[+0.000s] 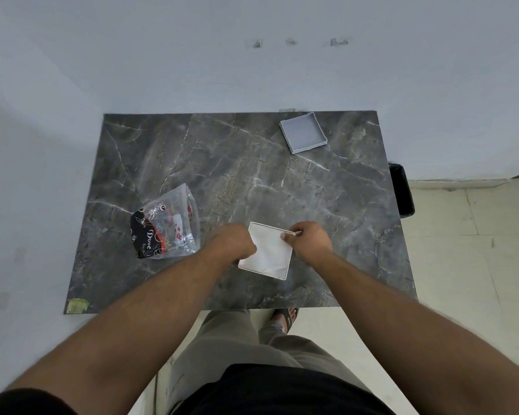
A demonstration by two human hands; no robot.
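Sitting near the front of the marble surface (252, 175), the white tray (270, 254) looks light, stiff and thin-walled, likely to slide. The left grip (234, 242) curls round its left rim, a sound hold, while the right grip (309, 239) pinches a thin stick (291, 233).

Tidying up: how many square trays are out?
2: white tray near the front edge, between left hand and right hand, which pinches a thin stick; grey tray far right.

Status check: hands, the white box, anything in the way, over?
Left hand curled at white box left rim, grip hidden. Right hand pinching thin stick over its far corner. Plastic bag left, grey tray far right, both apart.
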